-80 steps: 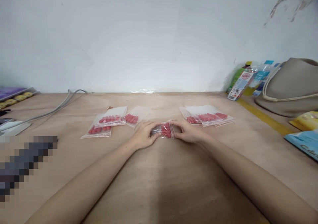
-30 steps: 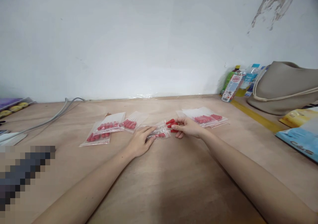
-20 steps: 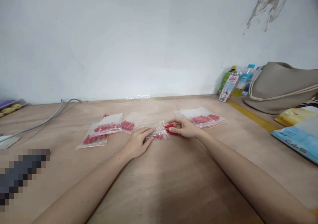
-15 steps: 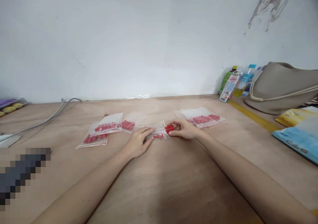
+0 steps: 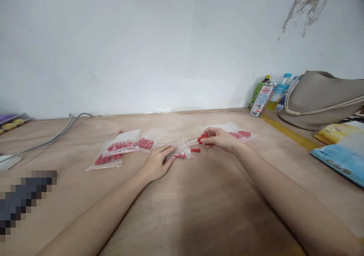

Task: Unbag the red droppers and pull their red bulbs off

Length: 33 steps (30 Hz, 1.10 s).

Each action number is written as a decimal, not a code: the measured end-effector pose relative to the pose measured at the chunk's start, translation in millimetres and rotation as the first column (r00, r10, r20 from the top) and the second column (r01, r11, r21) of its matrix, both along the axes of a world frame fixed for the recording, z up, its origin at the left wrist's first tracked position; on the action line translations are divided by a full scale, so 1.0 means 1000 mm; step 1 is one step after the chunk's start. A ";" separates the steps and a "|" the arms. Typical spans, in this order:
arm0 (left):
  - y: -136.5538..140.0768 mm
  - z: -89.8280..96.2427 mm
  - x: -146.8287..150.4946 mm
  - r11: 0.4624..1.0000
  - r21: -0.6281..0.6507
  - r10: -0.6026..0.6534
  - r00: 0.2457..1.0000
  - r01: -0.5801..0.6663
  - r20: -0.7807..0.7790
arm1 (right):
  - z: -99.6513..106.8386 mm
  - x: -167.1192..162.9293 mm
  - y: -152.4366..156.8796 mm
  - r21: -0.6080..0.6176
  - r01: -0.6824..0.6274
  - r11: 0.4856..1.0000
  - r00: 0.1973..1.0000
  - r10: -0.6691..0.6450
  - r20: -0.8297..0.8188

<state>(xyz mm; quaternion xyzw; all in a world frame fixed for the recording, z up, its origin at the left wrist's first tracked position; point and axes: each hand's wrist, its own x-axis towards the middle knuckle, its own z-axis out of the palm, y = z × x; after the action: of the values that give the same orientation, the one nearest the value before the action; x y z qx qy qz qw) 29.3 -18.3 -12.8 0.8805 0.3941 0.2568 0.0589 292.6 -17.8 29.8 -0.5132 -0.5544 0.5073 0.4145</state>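
Observation:
My left hand (image 5: 159,162) lies on a clear zip bag (image 5: 186,144), fingers stretched over it and thumb apart, pressing it to the table. Inside the bag a red-bulbed dropper (image 5: 179,156) shows near its mouth. Another dropper's red bulb (image 5: 195,150) pokes out of the bag's right end. My right hand (image 5: 217,138) is closed around the red bulbs of several droppers (image 5: 202,138), whose thin clear tubes point left toward the bag's mouth. Its fingers partly hide the bulbs. Behind this hand are more bags of red-bulbed droppers (image 5: 244,134).
Left of my hands lie zip bags of red-bulbed droppers (image 5: 121,145) and a smaller fanned bag (image 5: 146,142). A grey cable (image 5: 61,131) crosses the far left. Bottles (image 5: 262,99), a grey bag (image 5: 327,100) and a blue-yellow packet (image 5: 338,159) stand or lie at right.
My right hand has moved up and slightly right, drawing several droppers away from the bag so their tubes show. One bulb stays at the bag's mouth. The left hand has stayed put.

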 end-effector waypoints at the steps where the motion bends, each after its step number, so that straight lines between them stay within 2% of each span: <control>1: 0.000 0.000 0.000 1.000 0.002 -0.001 1.000 0.001 -0.002 | 0.004 0.006 0.001 0.004 0.016 1.000 1.000 -0.016 -0.001; 3: 0.000 0.000 0.000 1.000 0.008 -0.009 1.000 0.009 -0.007 | 0.009 0.016 0.003 0.068 0.081 0.994 0.997 -0.082 0.000; 4: 0.000 0.000 0.000 1.000 0.012 -0.012 1.000 0.012 -0.010 | 0.010 0.019 0.005 0.155 0.138 0.978 0.990 -0.143 0.019; 5: 0.000 0.000 0.000 1.000 0.015 -0.013 1.000 0.014 -0.014 | 0.009 0.021 0.006 0.272 0.195 0.942 0.975 -0.217 0.054; 7: 0.000 0.000 0.000 1.000 0.014 -0.012 1.000 0.013 -0.024 | 0.003 0.020 0.008 0.545 0.210 0.811 0.913 -0.362 0.187; 8: 0.000 0.001 0.000 1.000 0.011 -0.012 1.000 0.012 -0.029 | -0.002 0.018 0.008 0.654 0.136 0.744 0.867 -0.409 0.285; 10: 0.000 0.001 0.000 1.000 0.006 -0.010 0.999 0.010 -0.035 | -0.012 0.013 0.008 0.739 -0.122 0.663 0.748 -0.428 0.507; 12: 0.001 0.000 0.000 1.000 0.008 -0.012 0.999 0.013 -0.036 | -0.021 0.009 0.006 0.701 -0.374 0.608 0.605 -0.413 0.681; 14: 0.001 0.000 0.000 1.000 0.014 -0.012 0.999 0.013 -0.035 | -0.028 0.006 0.005 0.620 -0.530 0.578 0.481 -0.397 0.782; 15: 0.001 0.000 0.000 1.000 0.017 -0.010 0.999 0.011 -0.034 | -0.030 0.005 0.004 0.582 -0.570 0.580 0.440 -0.383 0.812; 17: 0.001 -0.001 0.000 1.000 0.021 -0.005 0.999 0.005 -0.035 | -0.032 0.004 0.003 0.534 -0.588 0.607 0.416 -0.340 0.844; 21: 0.001 -0.001 0.000 1.000 0.026 -0.006 0.999 0.007 -0.033 | -0.034 -0.002 0.001 0.549 -0.513 0.660 0.478 -0.311 0.821; 23: 0.000 -0.001 0.001 1.000 0.025 -0.015 0.999 0.016 -0.034 | -0.034 -0.007 0.000 0.575 -0.396 0.716 0.550 -0.317 0.773; 26: 0.001 -0.001 0.001 1.000 0.024 -0.019 0.999 0.020 -0.039 | -0.032 -0.014 0.000 0.563 -0.139 0.814 0.655 -0.351 0.669; 30: 0.001 -0.002 0.000 0.999 0.042 -0.033 0.999 0.034 -0.025 | -0.032 -0.015 0.004 0.527 0.066 0.847 0.636 -0.443 0.632; 33: 0.000 -0.002 0.000 0.999 0.039 -0.027 0.999 0.028 -0.030 | -0.032 -0.013 0.006 0.501 0.140 0.854 0.613 -0.472 0.634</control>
<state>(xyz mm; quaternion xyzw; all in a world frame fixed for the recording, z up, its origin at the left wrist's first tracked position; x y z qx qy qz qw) 29.5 -17.9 -14.6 0.8905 0.3776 0.2508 0.0392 280.0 -11.9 -2.4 -0.6652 -0.6665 0.0497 0.3330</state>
